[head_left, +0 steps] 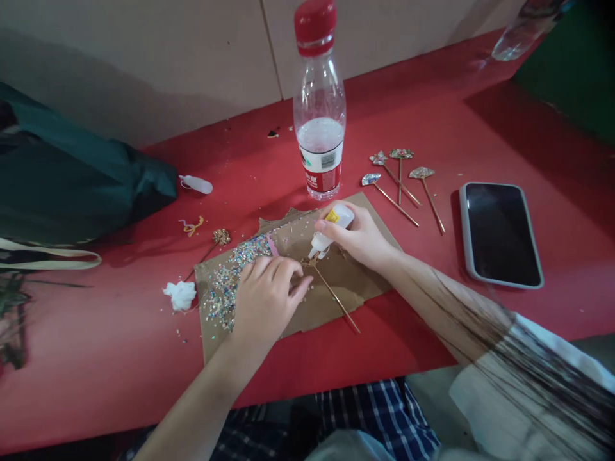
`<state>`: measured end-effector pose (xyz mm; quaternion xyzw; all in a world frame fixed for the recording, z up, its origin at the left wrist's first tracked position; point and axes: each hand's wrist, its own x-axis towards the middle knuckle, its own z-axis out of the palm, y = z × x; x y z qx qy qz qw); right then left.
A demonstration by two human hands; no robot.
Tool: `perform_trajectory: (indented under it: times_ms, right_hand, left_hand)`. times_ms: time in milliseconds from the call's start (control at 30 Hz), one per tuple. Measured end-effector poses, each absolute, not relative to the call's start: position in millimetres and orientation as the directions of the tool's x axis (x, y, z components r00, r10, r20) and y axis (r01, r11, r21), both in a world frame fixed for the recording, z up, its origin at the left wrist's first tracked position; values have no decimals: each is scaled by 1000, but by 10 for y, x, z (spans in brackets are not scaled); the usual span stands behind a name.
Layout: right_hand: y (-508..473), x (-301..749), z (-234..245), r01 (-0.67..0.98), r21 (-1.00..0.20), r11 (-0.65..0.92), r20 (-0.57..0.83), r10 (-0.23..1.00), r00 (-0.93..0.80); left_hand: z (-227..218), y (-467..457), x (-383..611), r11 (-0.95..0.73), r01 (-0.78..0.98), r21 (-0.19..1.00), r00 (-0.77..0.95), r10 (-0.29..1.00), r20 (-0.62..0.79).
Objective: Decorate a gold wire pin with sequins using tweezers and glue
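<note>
My right hand (362, 234) grips a small white glue bottle (339, 219) with a yellow label, tilted nozzle down. Its tip is at the ornamented head of a gold hairpin (336, 298), whose stick points toward me. Close beside that head, my left hand (269, 288) has its fingers curled; whatever they hold is hidden. A narrow pink piece (272, 245) shows just behind its fingers; I cannot tell whether it is held. Beneath both hands lies a cardboard sheet (346, 288), its left part strewn with multicoloured glittery chips (218, 291).
A red-capped water bottle (321, 153) stands behind the cardboard. Several fan-topped hairpins (425, 182) and a phone (502, 234) lie right. Left are crumpled white tissue (180, 296), a gold-topped pin (221, 237), a small white bottle (196, 184) and a dark green bag (81, 179).
</note>
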<state>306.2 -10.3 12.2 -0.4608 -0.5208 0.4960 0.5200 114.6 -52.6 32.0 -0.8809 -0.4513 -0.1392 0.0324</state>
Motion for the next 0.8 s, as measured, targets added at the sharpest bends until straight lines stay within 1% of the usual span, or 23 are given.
perform_trajectory:
  times_ms: [133,367,600,800]
  right_hand:
    - [-91,3075,114,-80,-993,85,88,995,-36]
    - [-83,3096,111,-112,-989,93,98,994,-38]
    - [-46,3102,89,-145,-985,98,102,994,-23]
    - [-14,3101,69,-190,-975,112,116,993,-12]
  left_hand:
    - [294,-527,1236,-539,834,121,505,833,227]
    - [290,-510,1358,-452,882,136,422,884,204]
    - [307,-472,1416,-443,888,125,418,890,183]
    - [345,-420,1404,-393,892,223,373,919,128]
